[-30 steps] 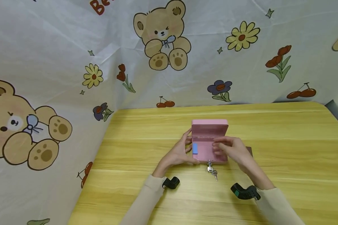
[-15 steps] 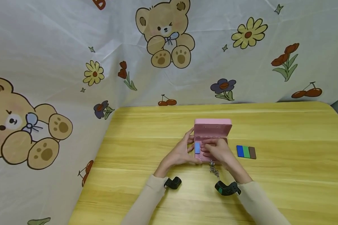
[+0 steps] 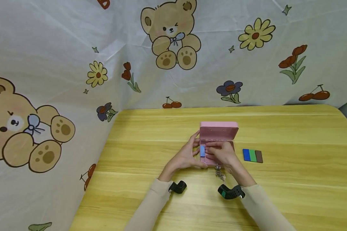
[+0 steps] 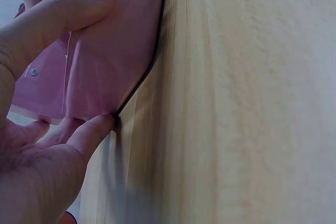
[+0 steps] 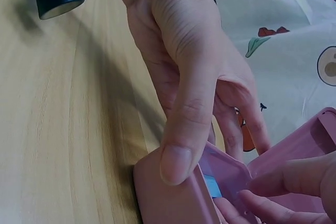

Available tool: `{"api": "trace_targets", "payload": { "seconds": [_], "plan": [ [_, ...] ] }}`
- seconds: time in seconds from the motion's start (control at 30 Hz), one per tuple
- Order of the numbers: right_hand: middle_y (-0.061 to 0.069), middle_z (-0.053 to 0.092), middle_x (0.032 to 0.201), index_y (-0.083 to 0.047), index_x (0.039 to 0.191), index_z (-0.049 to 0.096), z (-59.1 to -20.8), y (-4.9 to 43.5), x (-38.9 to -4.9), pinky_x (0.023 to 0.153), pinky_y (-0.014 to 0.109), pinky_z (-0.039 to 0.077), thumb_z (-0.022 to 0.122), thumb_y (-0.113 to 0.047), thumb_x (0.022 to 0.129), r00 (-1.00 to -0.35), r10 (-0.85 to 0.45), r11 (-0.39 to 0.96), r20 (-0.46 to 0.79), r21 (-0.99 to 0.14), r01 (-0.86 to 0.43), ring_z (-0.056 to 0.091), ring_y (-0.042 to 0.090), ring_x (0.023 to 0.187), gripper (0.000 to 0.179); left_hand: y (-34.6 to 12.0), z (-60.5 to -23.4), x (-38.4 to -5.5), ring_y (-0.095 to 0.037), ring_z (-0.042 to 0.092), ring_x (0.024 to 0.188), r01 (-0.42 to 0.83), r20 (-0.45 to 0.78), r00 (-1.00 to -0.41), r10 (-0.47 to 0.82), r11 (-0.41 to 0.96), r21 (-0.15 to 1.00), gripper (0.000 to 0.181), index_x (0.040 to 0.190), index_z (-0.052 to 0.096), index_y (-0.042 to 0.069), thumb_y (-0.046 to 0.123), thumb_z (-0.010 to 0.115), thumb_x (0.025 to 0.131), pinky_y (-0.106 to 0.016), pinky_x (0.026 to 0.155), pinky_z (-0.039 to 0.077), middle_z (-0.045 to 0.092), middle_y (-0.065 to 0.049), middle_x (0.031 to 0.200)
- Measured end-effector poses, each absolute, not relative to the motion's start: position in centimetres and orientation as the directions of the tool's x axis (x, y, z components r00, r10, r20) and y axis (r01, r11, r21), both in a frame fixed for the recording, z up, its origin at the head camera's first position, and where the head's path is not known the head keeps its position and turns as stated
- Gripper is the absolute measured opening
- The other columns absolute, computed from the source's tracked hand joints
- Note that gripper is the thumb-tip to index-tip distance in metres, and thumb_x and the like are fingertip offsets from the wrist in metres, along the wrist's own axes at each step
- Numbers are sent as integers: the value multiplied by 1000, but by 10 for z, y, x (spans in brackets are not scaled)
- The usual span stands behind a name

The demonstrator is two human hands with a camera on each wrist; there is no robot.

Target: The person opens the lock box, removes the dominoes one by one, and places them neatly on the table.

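A pink metal cash box (image 3: pixel 219 125) stands on the table with its lid raised. My left hand (image 3: pixel 182 157) holds its left side, thumb on the front wall and fingers along the side, as the left wrist view shows. My right hand (image 3: pixel 223 153) reaches into the box, fingers slightly bent. Its fingertips are right beside a light blue flat block (image 3: pixel 202 151) against the inner left wall. In the right wrist view, a fingertip lies at the lower end of that light blue block (image 5: pixel 212 186), and nothing shows between the fingers.
Keys (image 3: pixel 221 175) hang from the lock at the box's front. Right of the box lies a row of flat tiles, blue (image 3: pixel 246 155), green (image 3: pixel 253 155) and brown (image 3: pixel 259 156). The wooden table (image 3: pixel 150 134) meets a printed cloth (image 3: pixel 205 86) at the back.
My right hand has moved left, from the box's right side to the light blue block, uncovering the tiles on the table. My left hand has kept its hold on the box.
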State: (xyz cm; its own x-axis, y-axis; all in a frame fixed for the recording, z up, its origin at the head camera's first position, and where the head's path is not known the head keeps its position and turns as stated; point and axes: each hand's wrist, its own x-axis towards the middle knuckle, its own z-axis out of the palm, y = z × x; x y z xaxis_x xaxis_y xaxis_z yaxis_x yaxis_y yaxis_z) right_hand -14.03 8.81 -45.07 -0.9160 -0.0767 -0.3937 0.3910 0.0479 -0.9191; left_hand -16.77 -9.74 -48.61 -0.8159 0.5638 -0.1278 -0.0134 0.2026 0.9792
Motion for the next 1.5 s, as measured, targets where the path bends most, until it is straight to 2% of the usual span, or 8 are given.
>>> {"api": "trace_targets", "payload": {
  "seconds": [0.23, 0.5, 0.87, 1.07, 1.2, 1.3, 1.43, 1.5],
  "plan": [
    [29, 71, 113, 21, 135, 55, -452, 89, -142, 82, 34, 67, 57, 4, 104, -915, -82, 7, -396, -918, 397, 76, 19, 89, 35, -95, -486, -169, -25, 39, 148, -13, -121, -823, 556, 194, 981, 138, 169, 5, 24, -12, 92, 68, -23, 119, 39, 39, -10, 157],
    [35, 65, 127, 19, 132, 59, -453, 89, -142, 80, 27, 66, 60, 7, 101, -935, -64, 113, -347, -934, 339, 73, 20, 98, 34, -94, -485, -169, -25, 40, 147, -1, -116, -822, 557, 203, 979, 139, 169, 5, 25, -11, 93, 68, -22, 118, 41, 40, -10, 156],
    [27, 73, 116, 12, 122, 70, -461, 87, -146, 93, 33, 62, 72, 1, 95, -948, -11, 307, -319, -903, 300, 70, 29, 109, 29, -94, -485, -167, -25, 39, 147, -14, -126, -819, 560, 200, 980, 137, 169, 5, 24, -12, 92, 69, -23, 119, 39, 39, -10, 157],
    [26, 74, 112, 13, 117, 72, -464, 81, -147, 79, 25, 64, 69, 5, 94, -954, -22, 323, -301, -905, 278, 72, 24, 98, 24, -95, -485, -167, -26, 37, 149, -15, -124, -815, 565, 194, 981, 136, 169, 5, 23, -12, 91, 70, -23, 120, 38, 38, -11, 157],
    [24, 76, 109, 10, 114, 75, -464, 78, -147, 70, 20, 61, 71, 0, 95, -952, -8, 351, -307, -892, 285, 73, 19, 90, 22, -96, -485, -167, -27, 37, 149, -19, -133, -812, 568, 202, 979, 136, 169, 4, 23, -12, 91, 70, -23, 120, 38, 38, -11, 159],
    [22, 76, 110, 8, 114, 75, -461, 76, -146, 75, 27, 63, 75, -6, 94, -949, 1, 384, -317, -876, 293, 73, 22, 93, 25, -96, -485, -167, -27, 36, 150, -17, -134, -812, 567, 206, 978, 136, 169, 3, 23, -11, 91, 71, -23, 120, 38, 37, -11, 160],
    [18, 78, 103, 6, 114, 76, -459, 75, -146, 96, 43, 61, 78, -7, 91, -947, -9, 424, -320, -859, 286, 75, 29, 100, 27, -96, -486, -167, -27, 36, 150, -21, -134, -816, 563, 203, 979, 135, 169, 4, 24, -11, 91, 72, -24, 121, 38, 36, -11, 161],
    [17, 79, 100, 6, 114, 76, -459, 75, -147, 99, 45, 60, 80, -6, 89, -951, -12, 435, -309, -858, 273, 75, 30, 102, 28, -95, -486, -168, -27, 36, 150, -22, -134, -816, 562, 201, 979, 135, 169, 4, 24, -12, 90, 72, -25, 121, 38, 36, -11, 161]
  ]
}}
